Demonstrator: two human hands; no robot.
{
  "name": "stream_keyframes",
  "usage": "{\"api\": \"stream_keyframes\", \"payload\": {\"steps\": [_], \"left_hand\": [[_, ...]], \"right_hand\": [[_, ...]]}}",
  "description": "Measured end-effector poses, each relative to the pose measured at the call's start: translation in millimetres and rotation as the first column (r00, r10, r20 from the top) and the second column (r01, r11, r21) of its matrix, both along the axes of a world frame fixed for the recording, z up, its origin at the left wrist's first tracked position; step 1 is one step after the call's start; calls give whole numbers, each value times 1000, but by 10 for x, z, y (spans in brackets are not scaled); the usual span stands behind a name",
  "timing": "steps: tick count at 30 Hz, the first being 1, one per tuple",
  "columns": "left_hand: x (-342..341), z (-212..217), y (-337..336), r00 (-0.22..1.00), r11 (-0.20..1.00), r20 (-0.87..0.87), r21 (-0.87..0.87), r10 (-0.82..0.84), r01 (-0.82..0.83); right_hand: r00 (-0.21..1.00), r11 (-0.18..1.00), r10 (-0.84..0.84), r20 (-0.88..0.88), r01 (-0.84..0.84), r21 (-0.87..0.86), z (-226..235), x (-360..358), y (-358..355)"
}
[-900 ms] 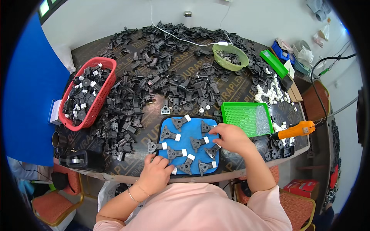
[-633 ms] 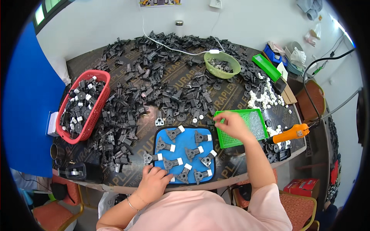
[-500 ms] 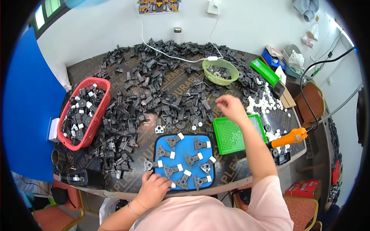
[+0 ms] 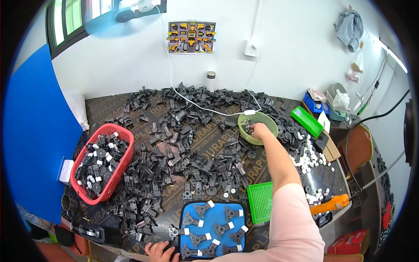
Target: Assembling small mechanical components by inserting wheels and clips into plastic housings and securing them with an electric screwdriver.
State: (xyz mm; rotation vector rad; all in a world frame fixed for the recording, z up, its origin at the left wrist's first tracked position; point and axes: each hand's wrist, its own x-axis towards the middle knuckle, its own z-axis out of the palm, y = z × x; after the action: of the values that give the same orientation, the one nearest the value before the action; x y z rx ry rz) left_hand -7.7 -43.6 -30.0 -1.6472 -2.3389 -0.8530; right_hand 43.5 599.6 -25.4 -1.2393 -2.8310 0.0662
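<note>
My right hand (image 4: 259, 131) dips into a pale green bowl (image 4: 272, 126) of small greyish pieces (image 4: 245, 125) at the far right. Its fingers are drawn together and point down; whatever they pinch is hidden. At the table's front edge my left hand (image 4: 162, 251) rests beside a blue mat (image 4: 209, 226) with a black border. Its fingers are spread and appear to hold nothing. Several black triangular plastic parts with white end caps (image 4: 223, 228) lie on the mat. Another such part (image 4: 178, 232) overlaps the mat's left edge.
A heap of black plastic parts (image 4: 174, 144) covers much of the table. A red basket (image 4: 126, 161) stands left, a green tray (image 4: 258, 203) right of the mat. White caps (image 4: 305, 157) lie farther right near an orange power screwdriver (image 4: 330, 204). A white cable (image 4: 205, 109) crosses behind.
My right hand has moved from above the green tray, away from me, into the bowl. The view has tilted up, so everything sits lower. My left hand stays by the mat.
</note>
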Motion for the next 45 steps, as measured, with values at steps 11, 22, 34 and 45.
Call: {"api": "stream_keyframes", "payload": {"steps": [11, 22, 34, 45], "left_hand": [[-21, 72, 90, 1000, 1000, -1, 6, -8, 8], [14, 43, 8, 980, 977, 196, 205, 27, -68], [700, 353, 688, -755, 924, 533, 246, -381, -292], [771, 305, 395, -766, 951, 564, 176, -310, -255]], "right_hand": [[970, 993, -116, -213, 106, -58, 276, 162, -140], [615, 665, -355, -704, -364, -653, 1097, 298, -1529], [666, 509, 643, -378, -741, -438, 816, 991, -4405], [706, 684, 346, -618, -641, -350, 590, 1337, -4539]]}}
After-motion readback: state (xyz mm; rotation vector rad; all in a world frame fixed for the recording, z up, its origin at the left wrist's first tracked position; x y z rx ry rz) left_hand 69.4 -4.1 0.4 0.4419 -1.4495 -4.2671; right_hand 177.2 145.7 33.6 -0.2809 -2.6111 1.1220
